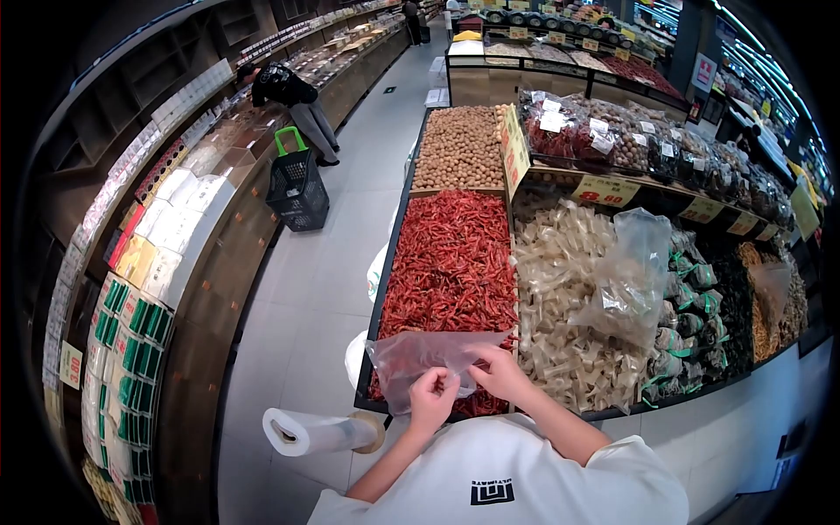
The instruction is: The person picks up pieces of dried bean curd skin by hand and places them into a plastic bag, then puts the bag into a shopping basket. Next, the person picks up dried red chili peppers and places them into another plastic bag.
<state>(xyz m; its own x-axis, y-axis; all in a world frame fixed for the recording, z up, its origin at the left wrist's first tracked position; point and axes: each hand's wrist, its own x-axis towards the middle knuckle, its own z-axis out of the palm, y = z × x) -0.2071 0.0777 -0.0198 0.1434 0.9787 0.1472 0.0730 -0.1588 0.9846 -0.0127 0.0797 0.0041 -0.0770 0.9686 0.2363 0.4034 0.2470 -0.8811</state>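
A clear plastic bag [402,363] spreads over the near end of a bin of dried red chilies [448,262]. My left hand [433,398] pinches the bag's edge with closed fingers. Close beside it on the right, my right hand [496,372] is also closed on the bag, near its upper right part. The bag looks flat and the chilies show through it. To the left of my left hand, a roll of plastic bags [319,432] sticks out beside the bin's near corner.
Round brown dried goods [459,149] lie beyond the chilies. Right of them are pale dried pieces [560,254] with another plastic bag [632,280] on top. A person [293,101] bends over the left shelves near a dark basket [297,188] with a green handle.
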